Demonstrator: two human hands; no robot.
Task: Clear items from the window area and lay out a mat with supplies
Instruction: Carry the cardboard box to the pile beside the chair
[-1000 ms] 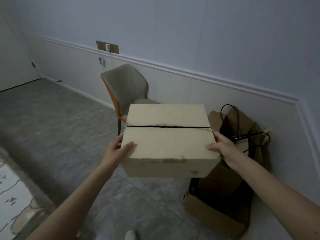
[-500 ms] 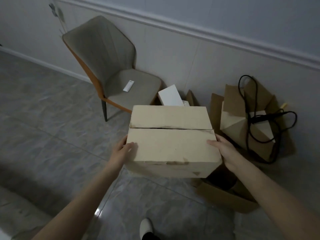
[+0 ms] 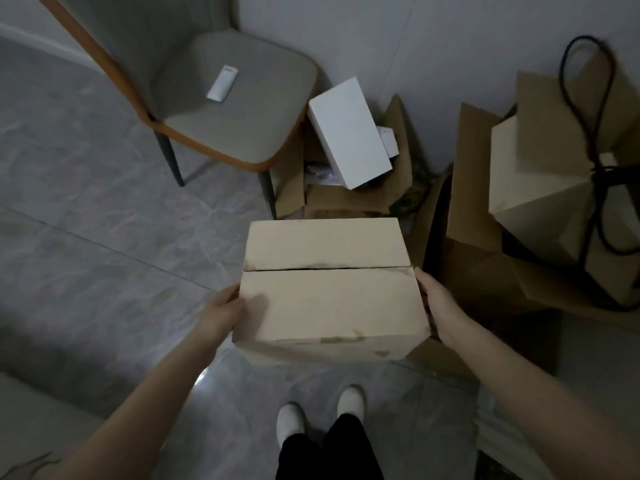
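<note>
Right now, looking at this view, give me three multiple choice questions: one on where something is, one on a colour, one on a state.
1. Where does the small white remote lie?
A. on the chair seat
B. on the floor
C. on the carried box

2. What colour is the trim round the chair seat?
A. blue
B. orange
C. green

3. How are the top flaps of the carried cardboard box?
A. folded shut
B. standing open
C. torn off

Answers:
1 A, it rests on the grey seat cushion.
2 B, an orange band edges the seat.
3 A, both flaps lie flat and meet at a thin seam, while the left hand and right hand hold the box's sides.
</note>
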